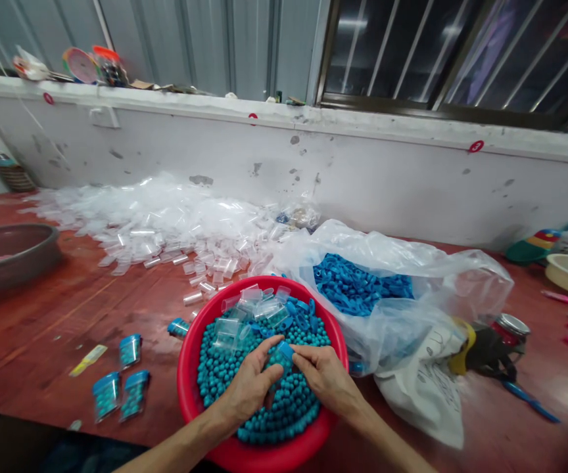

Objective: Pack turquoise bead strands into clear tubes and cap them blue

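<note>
Over the red basin (185, 387), my left hand (247, 381) is closed around a small clear container (279, 361) with teal beads inside. My right hand (326, 378) pinches the blue cap (286, 349) at the container's top; whether it is fully seated cannot be made out. Loose teal beads (279, 420) fill the basin. On top of them lie clear plastic tubes (232, 332) and several blue caps (304, 315). Left of the basin, capped containers of beads (133, 394) rest on the table.
A heap of clear tubes (165, 217) spreads along the wall. Behind the basin on the right, a plastic bag (442, 295) holds blue caps (357, 286). A grey basin (18, 263) stands far left. A white cloth bag (425, 387), a jar (511, 328) and a blue pen-like item (530, 401) lie right.
</note>
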`<control>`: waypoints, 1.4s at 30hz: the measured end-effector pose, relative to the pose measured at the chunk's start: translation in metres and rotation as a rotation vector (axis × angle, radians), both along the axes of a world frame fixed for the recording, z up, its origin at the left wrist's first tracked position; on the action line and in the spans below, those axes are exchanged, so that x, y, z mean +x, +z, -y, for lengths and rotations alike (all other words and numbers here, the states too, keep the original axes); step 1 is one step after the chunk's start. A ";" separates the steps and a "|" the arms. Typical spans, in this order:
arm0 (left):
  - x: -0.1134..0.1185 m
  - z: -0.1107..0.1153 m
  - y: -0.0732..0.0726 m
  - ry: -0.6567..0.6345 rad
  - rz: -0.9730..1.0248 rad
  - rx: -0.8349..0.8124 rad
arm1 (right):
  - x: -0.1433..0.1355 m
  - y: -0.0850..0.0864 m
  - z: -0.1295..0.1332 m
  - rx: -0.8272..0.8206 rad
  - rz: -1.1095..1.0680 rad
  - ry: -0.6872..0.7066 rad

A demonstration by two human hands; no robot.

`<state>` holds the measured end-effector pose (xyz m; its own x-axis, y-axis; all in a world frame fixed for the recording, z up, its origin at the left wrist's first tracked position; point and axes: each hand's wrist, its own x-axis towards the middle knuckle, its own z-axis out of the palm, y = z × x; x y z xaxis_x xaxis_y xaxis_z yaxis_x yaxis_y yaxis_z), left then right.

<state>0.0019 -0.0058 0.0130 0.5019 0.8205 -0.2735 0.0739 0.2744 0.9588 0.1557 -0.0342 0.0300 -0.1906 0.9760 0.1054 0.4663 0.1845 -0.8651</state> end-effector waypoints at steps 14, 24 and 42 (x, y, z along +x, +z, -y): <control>-0.001 0.002 -0.003 0.044 0.037 -0.008 | 0.011 0.006 -0.006 -0.017 0.069 0.218; -0.011 0.003 -0.003 -0.105 0.006 -0.037 | 0.007 -0.009 -0.016 -0.278 -0.452 -0.098; 0.002 0.007 -0.001 0.118 -0.074 0.176 | -0.039 -0.025 0.014 0.161 0.217 -0.092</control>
